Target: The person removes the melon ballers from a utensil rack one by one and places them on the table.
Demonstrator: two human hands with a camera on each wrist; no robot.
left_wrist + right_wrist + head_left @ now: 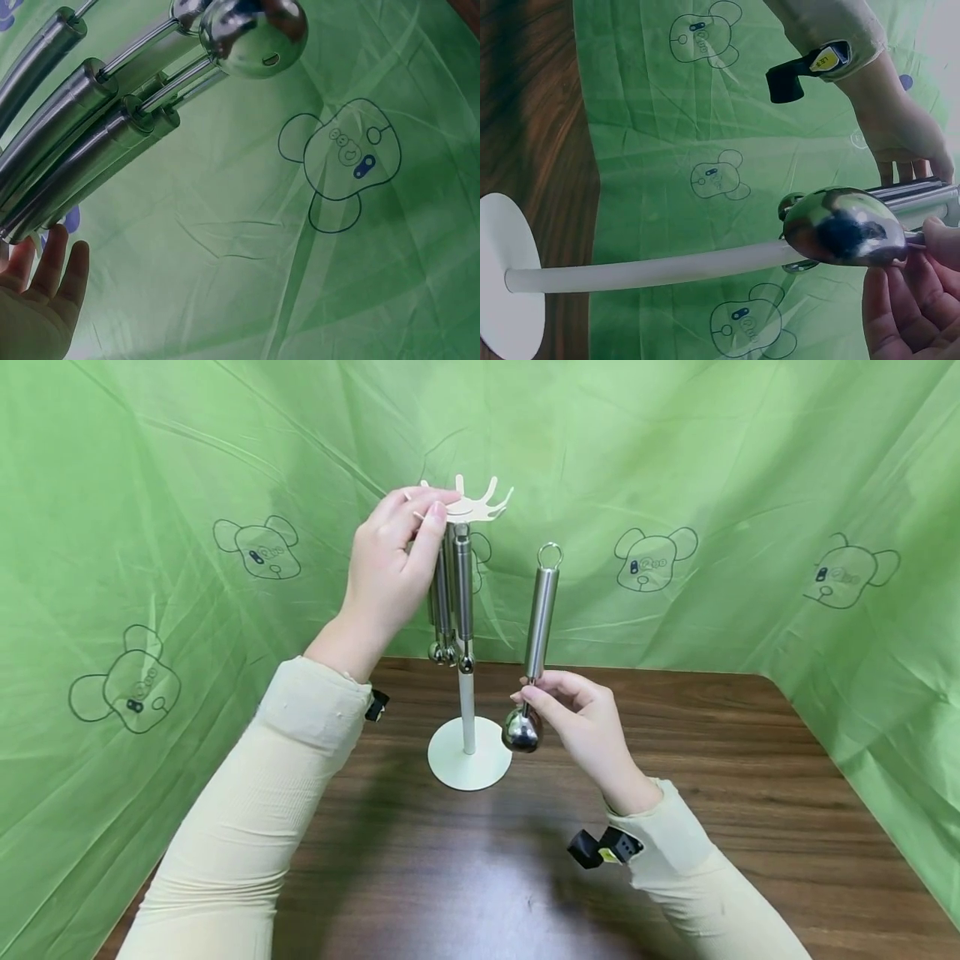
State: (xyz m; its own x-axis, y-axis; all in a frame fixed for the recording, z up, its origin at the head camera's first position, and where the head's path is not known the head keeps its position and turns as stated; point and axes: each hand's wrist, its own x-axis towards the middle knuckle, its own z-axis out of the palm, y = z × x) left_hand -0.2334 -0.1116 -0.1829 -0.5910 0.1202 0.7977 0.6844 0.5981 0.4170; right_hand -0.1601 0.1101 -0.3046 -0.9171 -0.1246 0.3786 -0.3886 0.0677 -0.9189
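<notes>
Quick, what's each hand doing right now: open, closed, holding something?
Left hand: closed, holding the white rack by its hooked top.
Right hand: closed, pinching a steel utensil by its thin neck.

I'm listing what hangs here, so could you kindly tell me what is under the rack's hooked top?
Several metal utensils hang there beside the pole, round ends down. The left hand covers part of the hooked top, hiding the upper ends of some handles.
</notes>
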